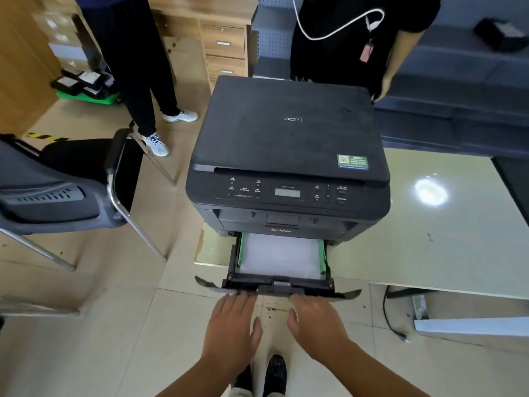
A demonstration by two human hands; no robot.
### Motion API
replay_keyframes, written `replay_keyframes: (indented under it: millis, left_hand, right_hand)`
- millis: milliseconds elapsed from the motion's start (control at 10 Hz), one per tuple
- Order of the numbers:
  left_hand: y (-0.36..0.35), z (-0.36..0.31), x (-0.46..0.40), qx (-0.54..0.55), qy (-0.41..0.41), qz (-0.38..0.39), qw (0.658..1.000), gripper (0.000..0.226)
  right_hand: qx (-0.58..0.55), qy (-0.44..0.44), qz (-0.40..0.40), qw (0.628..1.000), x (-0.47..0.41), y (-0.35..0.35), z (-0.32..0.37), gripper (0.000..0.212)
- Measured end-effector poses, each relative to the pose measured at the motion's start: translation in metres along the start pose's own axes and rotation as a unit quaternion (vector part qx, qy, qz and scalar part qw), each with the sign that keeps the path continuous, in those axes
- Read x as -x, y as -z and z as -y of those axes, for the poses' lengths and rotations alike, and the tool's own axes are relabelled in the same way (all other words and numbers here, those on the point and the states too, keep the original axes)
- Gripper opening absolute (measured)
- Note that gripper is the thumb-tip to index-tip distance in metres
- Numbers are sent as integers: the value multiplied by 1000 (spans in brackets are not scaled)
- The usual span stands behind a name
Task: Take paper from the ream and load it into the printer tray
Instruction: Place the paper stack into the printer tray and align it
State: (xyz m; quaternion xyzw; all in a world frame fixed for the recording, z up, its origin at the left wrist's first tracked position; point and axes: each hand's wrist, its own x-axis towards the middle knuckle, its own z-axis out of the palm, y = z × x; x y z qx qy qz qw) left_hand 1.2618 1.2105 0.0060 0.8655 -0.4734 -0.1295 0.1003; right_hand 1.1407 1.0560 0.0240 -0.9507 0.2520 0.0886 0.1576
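A black multifunction printer (289, 144) stands at the left end of a pale glass-topped table (429, 242). Its paper tray (279, 287) is pulled partway out toward me, with a stack of white paper (279, 257) lying flat between green guides. My left hand (232, 328) and my right hand (317, 322) rest flat with fingertips against the tray's front edge, left and right of its centre. Neither hand holds anything. No ream of paper is in view.
A grey office chair (65, 179) with metal legs stands to the left. Two people stand behind the printer: dark trousers and white shoes (137, 81) at left, a black top (357, 38) at right. Wooden drawers (224, 50) are at the back. A black cable (389, 316) hangs under the table.
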Motion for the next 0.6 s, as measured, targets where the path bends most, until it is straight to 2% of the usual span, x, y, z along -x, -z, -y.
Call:
replay_keyframes:
  millis: [100,200,400,500,600]
  left_hand:
    - [2,4,-29,-10,7,45,999,61]
    - [8,5,-66,-18,-6,64,998,70]
    - [18,8,-120,-24,-6,84,996,74]
    - [16,8,-118,-17,4,104,994,78]
    - [14,14,-105,-28,-1,124,992,71]
  right_hand:
    - [14,-17,-8,1000,-27,4,-2,33]
    - [28,-41,24,998,-58,8,-7,59]
    - [-5,-73,59,996,-101,24,-14,64]
    - [-2,-66,63,996,-101,25,-17,69]
    - [-25,-62,109,992,-95,29,-22,81]
